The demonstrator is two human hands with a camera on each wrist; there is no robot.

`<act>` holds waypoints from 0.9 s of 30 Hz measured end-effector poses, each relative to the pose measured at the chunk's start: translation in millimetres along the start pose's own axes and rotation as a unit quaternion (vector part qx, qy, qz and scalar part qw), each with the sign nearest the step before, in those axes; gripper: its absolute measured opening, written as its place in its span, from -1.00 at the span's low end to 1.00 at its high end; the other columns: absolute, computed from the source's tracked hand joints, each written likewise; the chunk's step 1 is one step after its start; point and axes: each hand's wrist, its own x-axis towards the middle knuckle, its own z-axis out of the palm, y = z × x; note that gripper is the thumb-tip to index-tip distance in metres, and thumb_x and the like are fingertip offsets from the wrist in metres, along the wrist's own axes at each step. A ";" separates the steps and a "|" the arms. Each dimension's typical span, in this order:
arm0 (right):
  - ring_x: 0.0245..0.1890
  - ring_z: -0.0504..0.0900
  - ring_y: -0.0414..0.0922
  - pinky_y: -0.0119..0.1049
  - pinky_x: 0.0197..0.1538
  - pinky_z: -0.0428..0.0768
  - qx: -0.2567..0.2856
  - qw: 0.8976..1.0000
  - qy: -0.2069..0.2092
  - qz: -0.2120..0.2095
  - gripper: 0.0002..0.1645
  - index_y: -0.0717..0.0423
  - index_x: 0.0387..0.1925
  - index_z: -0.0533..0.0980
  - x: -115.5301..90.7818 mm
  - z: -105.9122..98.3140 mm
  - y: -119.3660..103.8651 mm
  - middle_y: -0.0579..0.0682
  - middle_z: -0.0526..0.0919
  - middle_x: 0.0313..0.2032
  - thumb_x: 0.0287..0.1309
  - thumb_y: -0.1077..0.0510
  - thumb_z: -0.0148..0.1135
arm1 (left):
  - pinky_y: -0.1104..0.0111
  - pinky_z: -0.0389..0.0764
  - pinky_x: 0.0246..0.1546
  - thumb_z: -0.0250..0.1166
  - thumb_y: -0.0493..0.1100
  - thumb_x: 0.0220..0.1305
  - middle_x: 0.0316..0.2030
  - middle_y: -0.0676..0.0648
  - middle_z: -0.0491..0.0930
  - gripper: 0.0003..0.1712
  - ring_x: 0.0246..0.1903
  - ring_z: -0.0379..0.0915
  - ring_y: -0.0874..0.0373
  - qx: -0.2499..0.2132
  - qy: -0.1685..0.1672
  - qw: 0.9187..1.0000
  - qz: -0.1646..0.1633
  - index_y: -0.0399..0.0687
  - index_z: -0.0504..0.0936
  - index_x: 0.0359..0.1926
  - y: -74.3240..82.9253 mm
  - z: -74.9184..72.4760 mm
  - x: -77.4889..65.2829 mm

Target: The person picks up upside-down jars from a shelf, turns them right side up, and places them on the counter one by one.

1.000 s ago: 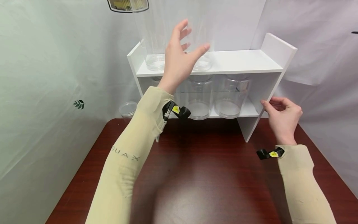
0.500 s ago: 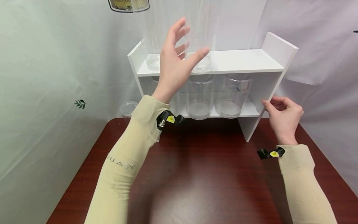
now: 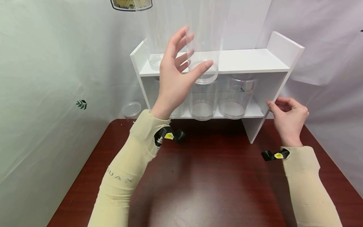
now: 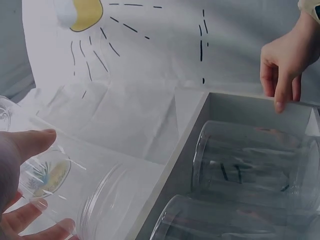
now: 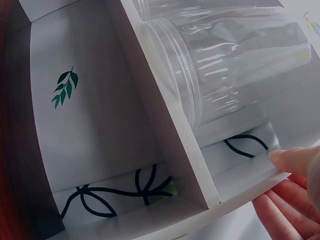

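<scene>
A clear plastic jar (image 3: 206,44) is held in my left hand (image 3: 173,77), with the thumb across its near side and the fingers round the left. Its base overlaps the front edge of the upper shelf in the head view. In the left wrist view the jar (image 4: 82,175) is between thumb and fingers, beside the rack. My right hand (image 3: 290,118) pinches the right side panel (image 3: 279,86) of the white two-tier rack (image 3: 252,60). Thumb and fingers lie on opposite faces of that panel in the right wrist view, where the right hand (image 5: 292,192) shows partly.
Another clear jar (image 3: 156,61) stands at the left of the upper shelf. Several clear jars, one the middle jar (image 3: 202,110), fill the lower shelf. A clear container (image 3: 131,110) stands left of the rack on the dark red table (image 3: 210,176). White cloth (image 3: 56,63) hangs around.
My left hand has drawn the jar toward me and lower in view, its base moving from on the upper shelf to the front edge. The right hand keeps its hold on the panel.
</scene>
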 end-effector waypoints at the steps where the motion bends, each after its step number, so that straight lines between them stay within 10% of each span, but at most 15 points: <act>1: -0.47 0.64 -0.50 -0.65 -0.30 0.54 0.001 1.000 0.000 0.000 -0.67 0.41 -0.20 0.71 0.0 -0.1 0.1 -0.43 0.63 -0.49 0.03 0.24 0.56 | 0.31 0.49 0.21 0.56 -0.35 0.09 0.27 -0.02 0.50 -0.08 0.15 0.53 0.13 -0.004 0.000 1.000 0.002 -0.15 0.33 0.45 -2.5 -0.5 -1.0; 16: -0.43 0.68 -0.45 -0.63 -0.28 0.56 0.002 1.000 -0.001 -0.005 -0.67 0.26 -0.19 0.75 6.8 -0.3 17.8 -0.38 0.67 -0.45 0.00 0.16 0.61 | 0.19 0.49 0.25 0.48 -0.49 0.09 0.25 -0.15 0.51 -0.15 0.15 0.56 0.04 -0.038 -0.006 0.999 0.030 -0.36 0.31 0.40 5.5 -2.4 -35.2; 27: -0.42 0.67 -0.47 -0.63 -0.27 0.56 -0.007 1.000 -0.001 -0.002 -0.65 0.27 -0.17 0.75 5.3 1.1 16.9 -0.41 0.66 -0.45 0.02 0.15 0.59 | 0.05 0.52 0.21 0.54 -0.46 0.05 0.26 -0.05 0.52 -0.09 0.14 0.57 0.01 -0.032 -0.029 0.998 0.052 -0.18 0.36 0.41 -26.4 -13.5 -63.4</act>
